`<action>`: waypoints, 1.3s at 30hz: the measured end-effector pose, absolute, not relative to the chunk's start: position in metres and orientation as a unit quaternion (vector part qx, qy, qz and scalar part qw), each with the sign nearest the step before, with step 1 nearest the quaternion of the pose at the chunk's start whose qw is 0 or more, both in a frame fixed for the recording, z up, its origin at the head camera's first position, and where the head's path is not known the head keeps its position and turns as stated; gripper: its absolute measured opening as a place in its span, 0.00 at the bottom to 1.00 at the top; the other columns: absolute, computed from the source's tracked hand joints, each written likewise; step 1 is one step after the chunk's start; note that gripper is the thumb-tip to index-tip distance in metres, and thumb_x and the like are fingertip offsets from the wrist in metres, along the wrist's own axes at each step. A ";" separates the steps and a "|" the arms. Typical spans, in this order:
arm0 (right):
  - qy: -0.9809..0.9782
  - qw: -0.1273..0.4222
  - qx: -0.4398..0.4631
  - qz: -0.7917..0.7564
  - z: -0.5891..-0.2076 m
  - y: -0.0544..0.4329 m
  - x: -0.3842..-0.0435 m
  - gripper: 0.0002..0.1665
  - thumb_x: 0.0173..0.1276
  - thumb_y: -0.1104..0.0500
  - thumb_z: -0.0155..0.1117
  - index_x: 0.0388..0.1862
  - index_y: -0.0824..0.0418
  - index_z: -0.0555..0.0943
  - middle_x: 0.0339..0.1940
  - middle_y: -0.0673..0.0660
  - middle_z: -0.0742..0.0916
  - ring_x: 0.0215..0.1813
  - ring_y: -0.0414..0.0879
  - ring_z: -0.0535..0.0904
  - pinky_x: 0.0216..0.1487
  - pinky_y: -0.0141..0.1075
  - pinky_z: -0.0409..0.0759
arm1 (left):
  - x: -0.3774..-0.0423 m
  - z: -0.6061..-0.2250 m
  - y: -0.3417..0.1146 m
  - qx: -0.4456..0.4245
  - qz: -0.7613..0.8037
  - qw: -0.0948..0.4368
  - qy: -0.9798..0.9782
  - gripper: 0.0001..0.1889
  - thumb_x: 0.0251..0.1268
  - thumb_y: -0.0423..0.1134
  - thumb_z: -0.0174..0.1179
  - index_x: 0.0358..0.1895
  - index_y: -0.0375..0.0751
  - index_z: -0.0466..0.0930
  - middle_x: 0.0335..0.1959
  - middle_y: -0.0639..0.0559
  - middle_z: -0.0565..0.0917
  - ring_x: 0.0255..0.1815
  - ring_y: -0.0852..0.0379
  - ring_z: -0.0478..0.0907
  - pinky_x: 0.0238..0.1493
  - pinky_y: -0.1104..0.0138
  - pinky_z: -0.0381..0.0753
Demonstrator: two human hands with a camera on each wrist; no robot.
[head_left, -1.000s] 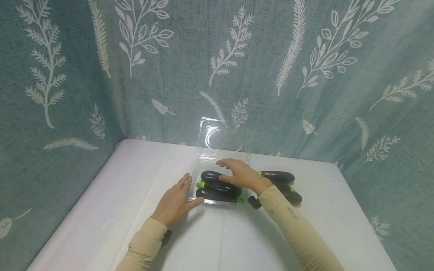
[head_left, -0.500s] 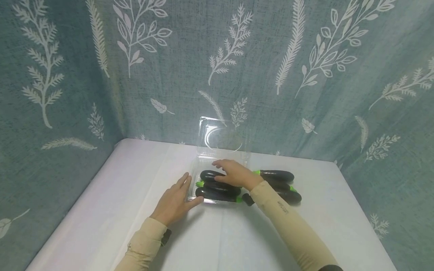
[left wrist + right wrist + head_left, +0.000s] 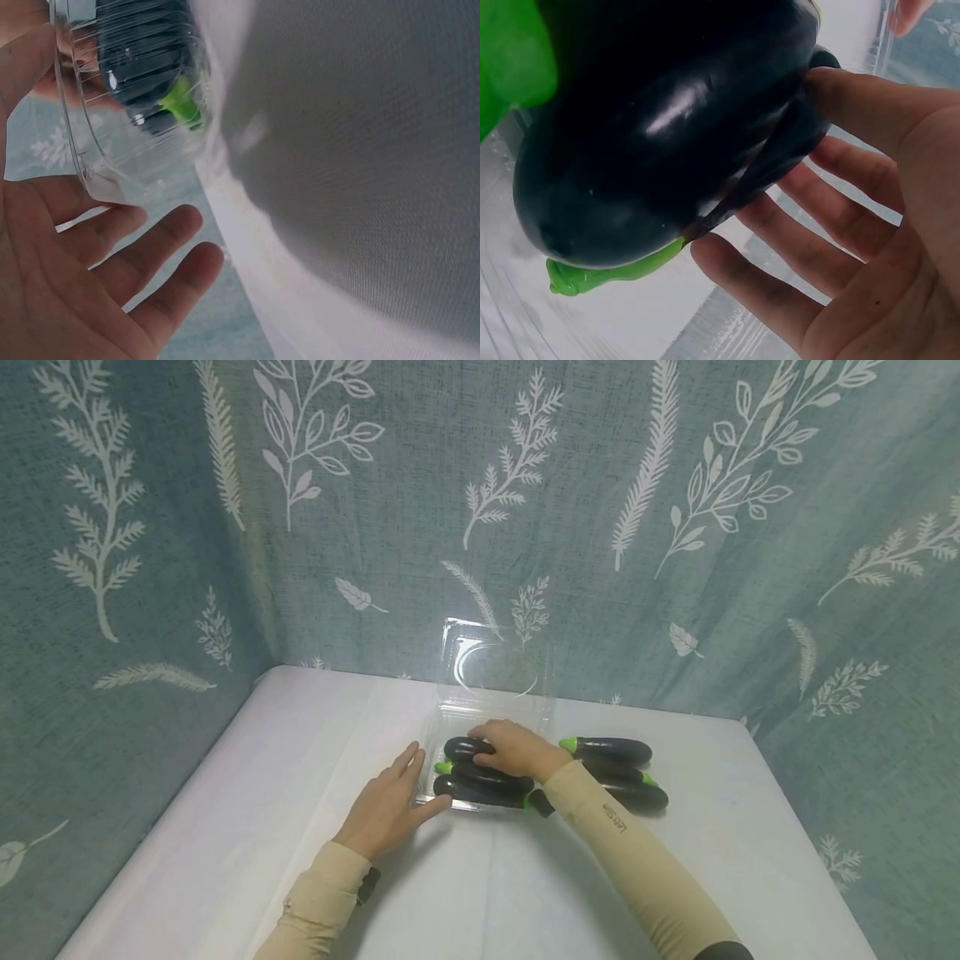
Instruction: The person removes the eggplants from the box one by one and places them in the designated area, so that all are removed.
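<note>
A clear plastic clamshell container [image 3: 487, 807] holds three dark eggplants lying side by side. My right hand [image 3: 519, 752] grips the far eggplant [image 3: 465, 748], thumb on its near side and fingers along its far side. In the right wrist view that eggplant's green cap [image 3: 615, 276] shows beneath the shiny middle eggplant [image 3: 652, 165]. The middle and near eggplants [image 3: 480, 791] lie in front of this hand. My left hand [image 3: 384, 806] rests at the container's left side, its fingers extended and its thumb over the near rim; the left wrist view shows its fingers by the clear corner [image 3: 101, 184].
The container's hinged lid [image 3: 495, 668] stands raised at the back, close to the patterned curtain [image 3: 600, 527]. On the white tablecloth [image 3: 465, 893] to the right, three more eggplants [image 3: 611, 750] lie together, partly behind the right forearm. The curtain also runs along both sides.
My right hand has lowered slightly and shifted left, and its fingers have closed round the far eggplant. My left hand and the container have stayed in place.
</note>
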State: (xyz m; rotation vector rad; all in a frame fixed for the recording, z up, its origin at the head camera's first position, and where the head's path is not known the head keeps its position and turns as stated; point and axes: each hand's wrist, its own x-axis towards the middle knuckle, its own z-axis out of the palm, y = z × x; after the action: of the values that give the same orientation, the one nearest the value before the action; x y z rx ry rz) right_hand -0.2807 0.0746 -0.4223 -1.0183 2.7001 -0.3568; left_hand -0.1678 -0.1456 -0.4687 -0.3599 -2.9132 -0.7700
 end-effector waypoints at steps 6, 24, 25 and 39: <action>0.922 0.116 -0.351 -0.113 -0.424 0.074 -0.281 0.24 0.75 0.55 0.65 0.66 0.60 0.78 0.58 0.57 0.85 0.62 0.50 0.79 0.69 0.43 0.73 | -0.167 -0.468 -0.146 -0.118 -0.256 0.052 -0.958 0.49 0.67 0.66 0.59 0.76 0.28 0.61 0.78 0.36 0.61 0.68 0.30 0.71 0.66 0.42 0.72; 0.915 0.087 -0.377 -0.119 -0.427 0.075 -0.284 0.22 0.73 0.61 0.66 0.64 0.59 0.78 0.53 0.58 0.88 0.57 0.51 0.83 0.64 0.44 0.78 | -0.166 -0.468 -0.146 -0.118 -0.264 0.059 -0.955 0.48 0.67 0.64 0.61 0.75 0.27 0.61 0.78 0.36 0.62 0.67 0.30 0.72 0.66 0.44 0.72; 0.915 0.085 -0.377 -0.119 -0.426 0.076 -0.284 0.22 0.73 0.60 0.66 0.64 0.59 0.78 0.53 0.58 0.88 0.57 0.52 0.83 0.64 0.45 0.78 | -0.166 -0.468 -0.146 -0.118 -0.263 0.059 -0.956 0.48 0.67 0.64 0.61 0.75 0.27 0.62 0.78 0.36 0.62 0.67 0.31 0.72 0.66 0.44 0.72; 0.906 0.025 -0.405 -0.121 -0.405 0.080 -0.271 0.23 0.72 0.59 0.67 0.65 0.56 0.79 0.55 0.55 0.87 0.58 0.51 0.82 0.64 0.45 0.78 | -0.166 -0.468 -0.145 -0.116 -0.267 0.058 -0.955 0.48 0.67 0.63 0.62 0.76 0.28 0.61 0.78 0.35 0.61 0.67 0.29 0.71 0.66 0.42 0.71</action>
State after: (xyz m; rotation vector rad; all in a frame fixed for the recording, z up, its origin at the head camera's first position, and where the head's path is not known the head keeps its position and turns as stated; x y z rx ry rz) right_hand -0.2714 0.0804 -0.4048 -1.2507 2.8012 -0.3753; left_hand -0.1661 -0.1448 -0.4683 -0.3522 -2.8940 -0.8078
